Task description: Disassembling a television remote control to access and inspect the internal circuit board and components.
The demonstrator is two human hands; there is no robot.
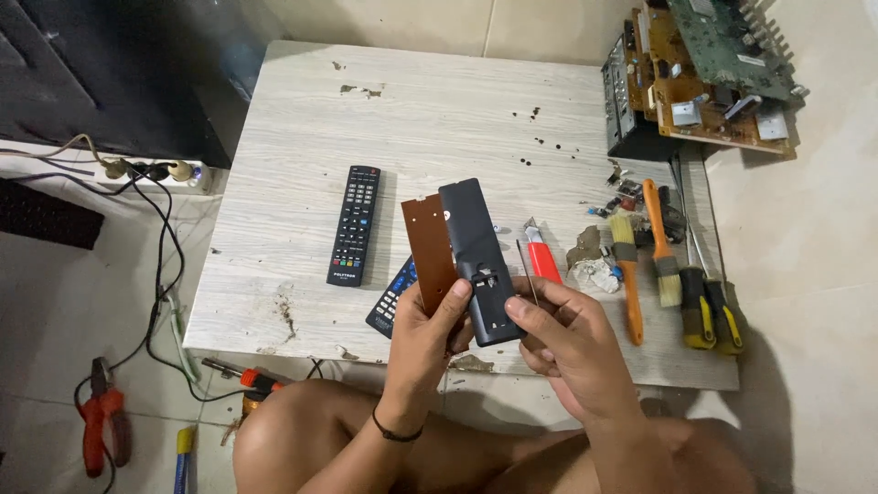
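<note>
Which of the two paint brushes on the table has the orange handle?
The left flat paint brush has an orange handle; the right brush beside it has an orange-brown one.

Both forearms rise from the bare knees. The left hand point(430, 334) is curled shut, thumb pressed forward; just beside it the right hand point(562, 338) seems half-closed, thumb meeting its fingertips.

No packages, labels, signs, screens.
</note>
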